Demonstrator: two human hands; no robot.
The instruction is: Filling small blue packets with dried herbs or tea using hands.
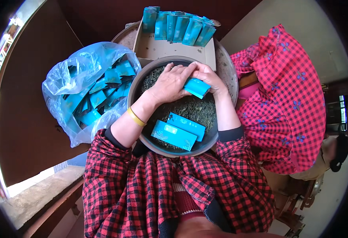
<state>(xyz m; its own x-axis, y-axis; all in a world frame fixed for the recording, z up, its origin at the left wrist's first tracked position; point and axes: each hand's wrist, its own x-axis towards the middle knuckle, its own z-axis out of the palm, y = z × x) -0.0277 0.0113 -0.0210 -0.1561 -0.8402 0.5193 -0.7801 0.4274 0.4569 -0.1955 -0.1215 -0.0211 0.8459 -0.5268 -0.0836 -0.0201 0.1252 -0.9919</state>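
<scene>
Both my hands are together over a round basin (133,89) that holds loose dried leaves, apparently tea (192,108). A teal packet (197,88) is held between them. My left hand (172,80) lies palm down against the packet's left side, and my right hand (209,78) wraps round its far and right side, the fingertips of the two hands meeting. Two flat teal packets (174,134) rest on the leaves at the near side of the basin, one partly overlapping the other. Whether the held packet is filled is hidden.
A translucent plastic bag (81,64) full of teal packets stands left of the basin. Behind it, an open cardboard box (174,50) holds a row of upright teal packets (181,28) at its far side. Red-and-black checked cloth (293,98) hangs close on the right.
</scene>
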